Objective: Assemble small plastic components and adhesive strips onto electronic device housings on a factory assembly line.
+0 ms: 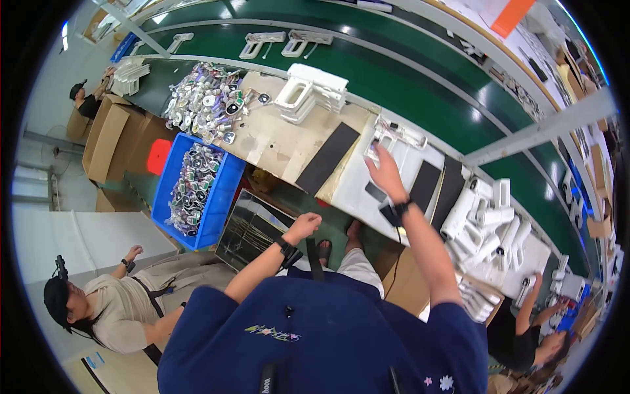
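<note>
My right hand reaches over the work table, thumb apart from the stretched fingers. Its fingertips are at the near left end of a white gun-shaped plastic housing with small parts and wires inside; I cannot tell whether they touch it. Below that hand a small dark flat device lies on the white table top. In front of my body, off the table edge, my left hand hangs with curled fingers and nothing visible in them. Each wrist wears a black band.
Left along the bench are stacked white housings, black mats and a heap of small wired parts. A blue bin holds more. White housings pile up at right. A green conveyor runs behind. Co-workers are nearby.
</note>
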`<state>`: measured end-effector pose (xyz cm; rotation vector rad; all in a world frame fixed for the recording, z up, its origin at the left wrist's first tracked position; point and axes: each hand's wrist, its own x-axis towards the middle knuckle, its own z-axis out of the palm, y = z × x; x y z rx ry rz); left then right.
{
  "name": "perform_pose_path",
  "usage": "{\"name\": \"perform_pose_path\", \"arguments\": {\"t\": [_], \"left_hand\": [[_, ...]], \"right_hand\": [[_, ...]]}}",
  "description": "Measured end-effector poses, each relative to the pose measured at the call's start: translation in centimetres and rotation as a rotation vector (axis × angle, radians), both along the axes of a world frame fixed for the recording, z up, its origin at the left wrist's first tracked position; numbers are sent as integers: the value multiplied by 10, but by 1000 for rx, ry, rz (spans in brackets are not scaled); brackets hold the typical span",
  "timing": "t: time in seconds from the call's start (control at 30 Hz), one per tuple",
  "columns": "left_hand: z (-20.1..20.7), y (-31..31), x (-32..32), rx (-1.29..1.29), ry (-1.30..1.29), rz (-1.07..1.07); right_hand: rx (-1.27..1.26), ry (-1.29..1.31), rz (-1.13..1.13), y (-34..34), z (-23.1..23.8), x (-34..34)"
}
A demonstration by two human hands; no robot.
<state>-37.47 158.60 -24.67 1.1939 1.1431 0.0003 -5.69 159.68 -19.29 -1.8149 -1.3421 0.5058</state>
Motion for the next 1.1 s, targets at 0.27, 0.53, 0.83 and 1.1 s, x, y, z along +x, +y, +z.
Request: {"name": "perform_pose_path", "arguments": {"t": [0.27,0.53,0.83,1.1], "left_hand": [[24,-27,-17,-53,117,370],[29,4,16,-163,175,342],[-9,122,92,418,173,276],[-72,153,110,521,254,219]], "right_hand": [[-14,-521,234,277,31,12],[207,-440,280,282,10,35],[-172,-306,252,72,-17,214],[-352,-456,250,66,-52,190]]}}
